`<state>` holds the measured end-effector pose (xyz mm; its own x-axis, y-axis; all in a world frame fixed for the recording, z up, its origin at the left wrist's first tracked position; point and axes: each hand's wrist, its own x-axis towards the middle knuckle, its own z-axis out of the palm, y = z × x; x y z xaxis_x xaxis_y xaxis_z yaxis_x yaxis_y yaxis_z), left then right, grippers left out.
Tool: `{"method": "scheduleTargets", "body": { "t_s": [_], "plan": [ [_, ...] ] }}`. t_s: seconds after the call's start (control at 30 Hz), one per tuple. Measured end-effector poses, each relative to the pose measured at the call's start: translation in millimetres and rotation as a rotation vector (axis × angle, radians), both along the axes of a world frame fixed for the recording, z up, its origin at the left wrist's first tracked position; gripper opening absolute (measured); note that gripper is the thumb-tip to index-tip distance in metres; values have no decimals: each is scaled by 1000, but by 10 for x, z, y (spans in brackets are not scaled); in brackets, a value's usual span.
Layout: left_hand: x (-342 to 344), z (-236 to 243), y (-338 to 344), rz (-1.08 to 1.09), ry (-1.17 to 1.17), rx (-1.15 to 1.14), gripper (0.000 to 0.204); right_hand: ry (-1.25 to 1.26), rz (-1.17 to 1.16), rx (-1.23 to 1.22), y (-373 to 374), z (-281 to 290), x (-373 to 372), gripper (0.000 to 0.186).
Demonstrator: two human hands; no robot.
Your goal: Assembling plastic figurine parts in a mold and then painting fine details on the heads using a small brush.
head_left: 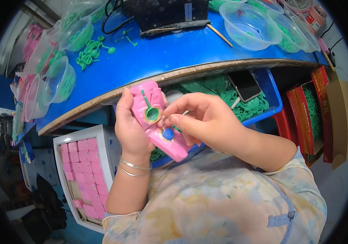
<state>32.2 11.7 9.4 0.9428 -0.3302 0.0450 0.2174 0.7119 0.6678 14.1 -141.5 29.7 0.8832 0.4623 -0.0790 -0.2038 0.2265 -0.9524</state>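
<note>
My left hand is closed around a pink rubber mould, which is folded open in front of me. A green wax piece with a round cup and a thin stem lies in its upper half. On the lower half sits a round blue spot. My right hand is beside the mould, thumb and forefinger pinched together at its right edge. Whatever lies between those fingertips is too small to make out. Below the hands is a blue bin of green wax pieces.
A phone lies on the bin's contents. The blue table holds green pieces, clear plastic bowls and a dark machine. A white-framed box of pink blocks stands left, red cartons right.
</note>
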Motion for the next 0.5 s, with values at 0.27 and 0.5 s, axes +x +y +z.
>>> {"method": "scheduleTargets", "body": {
  "t_s": [0.27,0.5],
  "plan": [
    [-59,-8,54,348,-83,411,38,177,-71,112,111,-111,12,23],
    [-16,-85,70,388,-124,484,36,226,-108,136,184,-155,41,21]
  ]
}}
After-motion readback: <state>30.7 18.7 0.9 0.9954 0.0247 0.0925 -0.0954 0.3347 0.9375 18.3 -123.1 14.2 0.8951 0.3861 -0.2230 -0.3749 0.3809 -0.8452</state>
